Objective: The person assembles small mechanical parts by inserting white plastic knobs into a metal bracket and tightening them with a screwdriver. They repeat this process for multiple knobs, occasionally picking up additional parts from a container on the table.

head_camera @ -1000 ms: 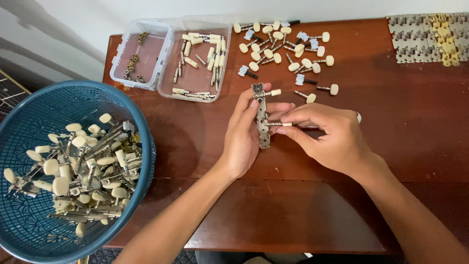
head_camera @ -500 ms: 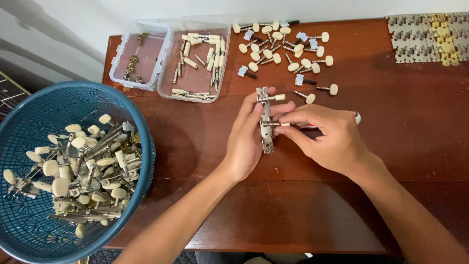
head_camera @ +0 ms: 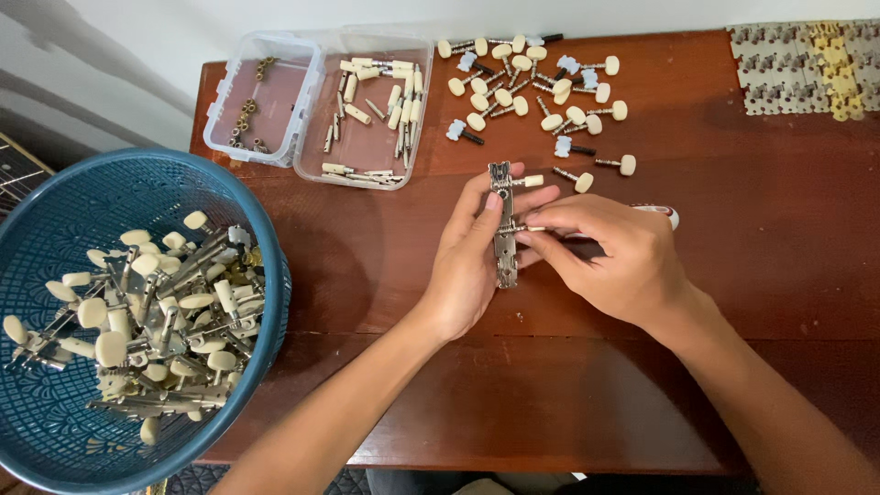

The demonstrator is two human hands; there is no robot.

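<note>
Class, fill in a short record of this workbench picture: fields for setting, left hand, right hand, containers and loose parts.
setting: brown wooden table, seen from above
left hand: left hand grips a metal tuner strip, held upright
right hand: right hand pinches a peg shaft on the strip
containers: blue basket of tuner strips; two clear tubs with small parts
loose parts: cream-knobbed pegs scattered behind the hands; metal plates at the far right corner
</note>
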